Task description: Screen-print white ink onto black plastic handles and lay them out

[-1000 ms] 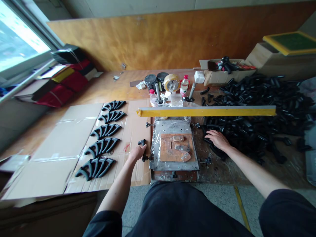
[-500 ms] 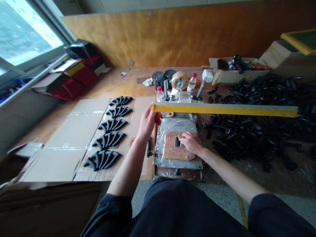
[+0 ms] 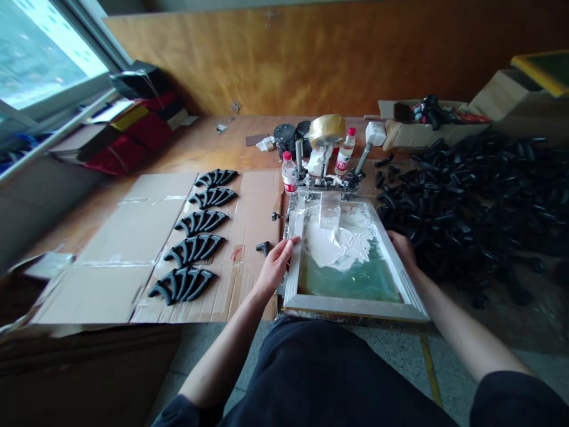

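Note:
A silk-screen printing frame [image 3: 355,306] lies lowered in front of me, with an aluminium rim and green mesh. White paste [image 3: 326,249] is spread thickly over the mesh's far half, and a translucent block [image 3: 329,209] stands in it. My left hand [image 3: 278,265] grips the left rim, its thumb and index finger showing. At the right rim is my right hand [image 3: 403,252], closed on the edge; some of its fingers are hidden. The wooden block and the black part on it are covered by the frame.
Rows of curved black handles [image 3: 184,284] lie on cardboard [image 3: 118,237] at left. A heap of black parts [image 3: 462,201] spreads at right. Behind the frame stand a clamp [image 3: 326,184], a tape roll [image 3: 327,130], red-capped bottles [image 3: 345,153] and black tubs [image 3: 284,140].
The screen frame has swung down from its raised, edge-on position to lie over the wooden block. My right hand has left the small black part and moved to the frame's right rim.

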Demonstrator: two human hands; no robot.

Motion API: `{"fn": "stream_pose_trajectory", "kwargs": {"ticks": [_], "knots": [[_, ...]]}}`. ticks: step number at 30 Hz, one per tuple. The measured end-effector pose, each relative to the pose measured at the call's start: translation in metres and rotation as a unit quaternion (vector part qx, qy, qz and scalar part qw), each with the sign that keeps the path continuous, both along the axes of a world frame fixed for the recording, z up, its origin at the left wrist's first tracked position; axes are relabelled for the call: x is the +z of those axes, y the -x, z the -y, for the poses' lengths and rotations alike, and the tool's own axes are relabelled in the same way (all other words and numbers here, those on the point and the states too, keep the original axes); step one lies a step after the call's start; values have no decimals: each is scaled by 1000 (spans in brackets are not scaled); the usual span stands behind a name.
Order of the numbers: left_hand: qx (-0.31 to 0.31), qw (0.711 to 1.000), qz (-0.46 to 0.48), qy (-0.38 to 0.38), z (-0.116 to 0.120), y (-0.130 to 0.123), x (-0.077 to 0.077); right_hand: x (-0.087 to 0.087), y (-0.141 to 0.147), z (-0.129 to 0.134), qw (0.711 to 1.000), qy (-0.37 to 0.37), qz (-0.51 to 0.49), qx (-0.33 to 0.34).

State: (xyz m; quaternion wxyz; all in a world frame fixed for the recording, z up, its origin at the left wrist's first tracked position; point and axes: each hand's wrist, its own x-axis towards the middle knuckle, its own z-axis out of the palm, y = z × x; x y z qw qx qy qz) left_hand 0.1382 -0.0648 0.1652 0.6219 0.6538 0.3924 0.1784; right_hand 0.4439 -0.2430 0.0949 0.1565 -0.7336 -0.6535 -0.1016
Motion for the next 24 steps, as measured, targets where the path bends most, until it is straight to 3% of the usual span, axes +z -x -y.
{"fn": "stream_pose_trajectory", "kwargs": {"ticks": [3,5,9,13,16,19,24], "knots": [[-6,1000,-20,23,6,3,-24,9,-27,-13,970,-76,-164,-165],[-13,999,-16,36,6,3,-33,18,-31,-30,944,-105,-237,-205],[-23,999,-9,34,2,2,-41,45,-15,-67,950,-138,-243,-136],[-20,997,-66,-24,-1,1,-56,63,16,-103,986,-97,-129,-40],[-25,991,-117,-56,-1,-1,-71,62,36,-121,997,16,-70,-17],[-32,986,-146,-77,-2,-3,-82,54,51,-125,991,113,-74,-19],[-30,984,-155,-81,-5,-3,-93,36,81,-98,987,140,-74,17]]}}
